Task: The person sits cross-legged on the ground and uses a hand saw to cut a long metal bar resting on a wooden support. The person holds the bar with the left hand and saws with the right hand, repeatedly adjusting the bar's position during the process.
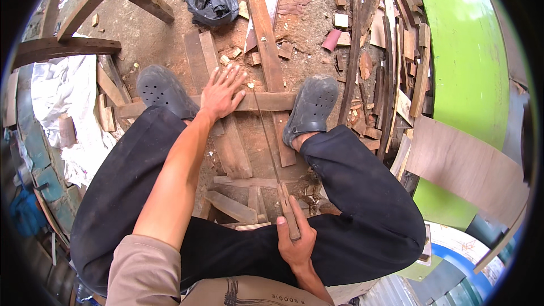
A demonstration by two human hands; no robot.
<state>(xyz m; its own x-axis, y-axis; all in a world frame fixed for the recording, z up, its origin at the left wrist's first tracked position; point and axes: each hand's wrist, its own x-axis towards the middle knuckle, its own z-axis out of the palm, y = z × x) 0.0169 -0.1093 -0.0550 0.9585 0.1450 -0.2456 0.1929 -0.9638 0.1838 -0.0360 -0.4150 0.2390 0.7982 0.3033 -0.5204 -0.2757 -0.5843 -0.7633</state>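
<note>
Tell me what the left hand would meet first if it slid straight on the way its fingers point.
Probably the long reddish wooden plank lying on the dirt beyond the left hand, past small wood offcuts; depth is hard to judge.

Soft daylight falls evenly over my work, bright without harsh shadows; only faint shade sits under my legs. The curved lime-green painted panel on my right glares pale near its top. The fisheye bends straight planks toward the rim, where a black vignette closes in. The centre is sharp; the edges smear slightly.
</note>
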